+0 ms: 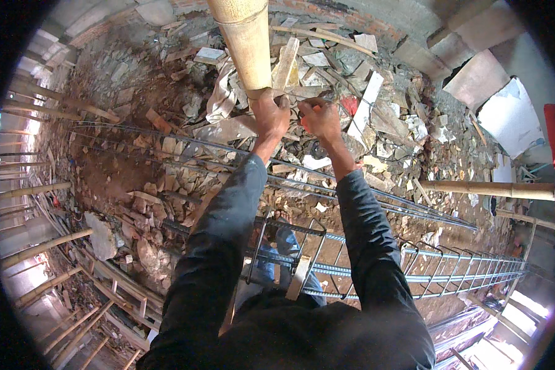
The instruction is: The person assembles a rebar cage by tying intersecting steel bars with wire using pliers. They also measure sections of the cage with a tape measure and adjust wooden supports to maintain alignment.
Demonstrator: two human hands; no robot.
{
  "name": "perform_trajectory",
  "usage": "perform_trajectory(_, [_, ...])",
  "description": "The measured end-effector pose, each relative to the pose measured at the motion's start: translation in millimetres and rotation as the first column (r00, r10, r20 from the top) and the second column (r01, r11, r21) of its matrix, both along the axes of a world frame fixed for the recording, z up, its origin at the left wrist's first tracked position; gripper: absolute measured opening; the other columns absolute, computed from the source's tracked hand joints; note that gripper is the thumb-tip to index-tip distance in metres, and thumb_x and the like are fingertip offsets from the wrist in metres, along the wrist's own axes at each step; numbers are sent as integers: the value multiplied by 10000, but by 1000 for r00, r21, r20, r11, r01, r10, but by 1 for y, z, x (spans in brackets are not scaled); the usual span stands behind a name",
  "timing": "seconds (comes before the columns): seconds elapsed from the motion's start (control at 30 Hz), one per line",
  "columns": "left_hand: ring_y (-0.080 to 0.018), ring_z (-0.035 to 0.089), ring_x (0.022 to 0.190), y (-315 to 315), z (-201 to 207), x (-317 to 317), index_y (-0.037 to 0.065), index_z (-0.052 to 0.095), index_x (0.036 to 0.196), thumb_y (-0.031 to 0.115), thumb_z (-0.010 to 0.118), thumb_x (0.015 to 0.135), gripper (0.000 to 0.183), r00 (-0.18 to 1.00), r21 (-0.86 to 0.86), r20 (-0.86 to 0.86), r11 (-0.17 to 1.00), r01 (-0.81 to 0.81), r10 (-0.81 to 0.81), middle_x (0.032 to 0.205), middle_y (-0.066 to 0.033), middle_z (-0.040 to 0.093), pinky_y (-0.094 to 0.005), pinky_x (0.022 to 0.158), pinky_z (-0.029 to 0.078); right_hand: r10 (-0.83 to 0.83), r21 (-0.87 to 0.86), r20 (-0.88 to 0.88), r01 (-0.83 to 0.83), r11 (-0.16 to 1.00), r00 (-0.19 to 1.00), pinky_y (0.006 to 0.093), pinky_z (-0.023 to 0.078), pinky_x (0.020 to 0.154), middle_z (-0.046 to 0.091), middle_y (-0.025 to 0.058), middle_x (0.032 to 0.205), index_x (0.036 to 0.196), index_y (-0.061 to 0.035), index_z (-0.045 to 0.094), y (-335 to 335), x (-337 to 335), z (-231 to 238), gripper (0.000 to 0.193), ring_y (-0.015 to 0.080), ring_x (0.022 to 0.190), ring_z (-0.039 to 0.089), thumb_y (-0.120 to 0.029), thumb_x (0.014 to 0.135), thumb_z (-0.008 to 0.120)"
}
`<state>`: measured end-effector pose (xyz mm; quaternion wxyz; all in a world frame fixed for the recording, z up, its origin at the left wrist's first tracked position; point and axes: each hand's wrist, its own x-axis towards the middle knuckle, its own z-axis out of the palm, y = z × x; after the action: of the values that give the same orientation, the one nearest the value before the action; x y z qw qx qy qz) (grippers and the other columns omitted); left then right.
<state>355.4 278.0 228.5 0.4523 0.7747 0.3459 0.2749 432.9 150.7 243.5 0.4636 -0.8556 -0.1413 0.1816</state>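
A thick, pale bamboo pole [243, 46] comes in from the top edge, and its lower end reaches my left hand [271, 116]. My left hand is closed against that end, its fingers partly hidden. Just right of it, my right hand [320, 118] is closed with its fingers bent in a pinch. A thin, dark wire [296, 95] seems to run between the two hands at the pole's end. Both forearms, in dark sleeves, stretch forward. Below my arms lies a steel rebar cage [438, 262] with square stirrups, close to my legs.
Broken boards, stones and scraps [376, 123] cover the ground beneath my hands. Long rebar rods [302, 179] cross under my forearms. A bamboo pole [487, 189] juts in from the right. More bamboo poles [49, 246] stand along the left, and pale slabs [512, 117] lean at the right.
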Motion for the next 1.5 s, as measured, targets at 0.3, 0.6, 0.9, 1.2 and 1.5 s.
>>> perform_trajectory(0.3, [-369, 776, 915, -4, 9, -20, 33, 805, 1058, 124, 740, 880, 211, 972, 169, -202, 973, 158, -122, 999, -209, 789, -454, 822, 589, 156, -244, -12, -155, 957, 988, 471, 613, 881, 796, 185, 1026, 1036, -155, 830, -11, -2, -8, 303, 390, 946, 777, -358, 849, 704])
perform_trajectory(0.6, [-333, 776, 863, 14, -8, -15, 0, 795, 1043, 116, 779, 913, 175, 975, 83, -148, 980, 180, -166, 894, -192, 778, -439, 786, 578, 13, -10, 2, -13, 1000, 1000, 401, 605, 775, 785, 123, 827, 1138, -144, 832, 2, -31, -28, 321, 276, 793, 778, -308, 881, 730])
perform_trajectory(0.9, [-404, 748, 856, 7, 6, -3, -34, 751, 999, 180, 765, 943, 222, 977, 238, -201, 964, 122, -74, 905, -247, 753, -494, 789, 549, -202, -49, 14, 202, 978, 979, 488, 592, 799, 785, 144, 819, 1054, -116, 853, 11, -21, -16, 382, 382, 847, 772, -461, 921, 753])
perform_trajectory(1.2, [-335, 707, 949, 7, 11, -18, -8, 727, 1139, 68, 737, 948, 205, 936, 250, 98, 918, 307, -339, 1121, -197, 705, -461, 861, 542, -368, 696, -513, 626, 350, 776, 327, 560, 592, 697, 69, 950, 1202, -26, 587, -13, -13, -6, 311, 170, 706, 686, -162, 973, 746])
perform_trajectory(1.5, [-431, 683, 937, -2, -1, -13, -2, 738, 986, 15, 755, 905, 85, 961, 303, 42, 920, 247, -272, 961, -215, 710, -500, 840, 515, -174, 616, -439, 436, 656, 882, 258, 481, 512, 666, 1, 806, 1211, -83, 651, -27, -23, -29, 285, 97, 649, 627, -186, 985, 790])
